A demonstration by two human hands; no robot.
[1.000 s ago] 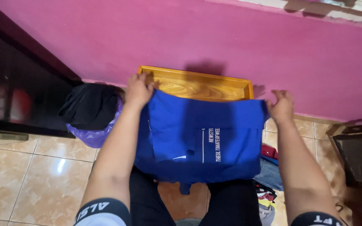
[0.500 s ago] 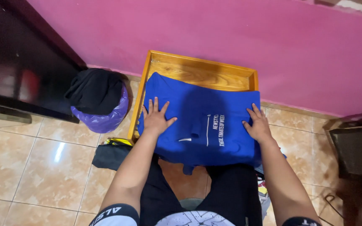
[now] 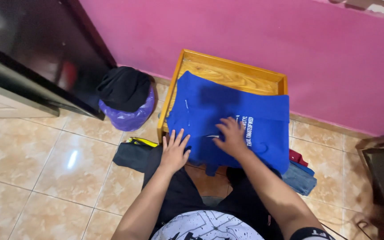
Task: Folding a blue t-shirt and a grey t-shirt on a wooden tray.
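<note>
Both hands lay flat with fingers spread, left hand (image 3: 174,153) and right hand (image 3: 233,137) pressing the blue shirt (image 3: 227,111), whose edge overhanging the wooden tray (image 3: 227,71) risked sliding off.

blue shirt (image 3: 210,111) | white print on front | spread flat | lies across wooden tray (image 3: 227,71)
</note>
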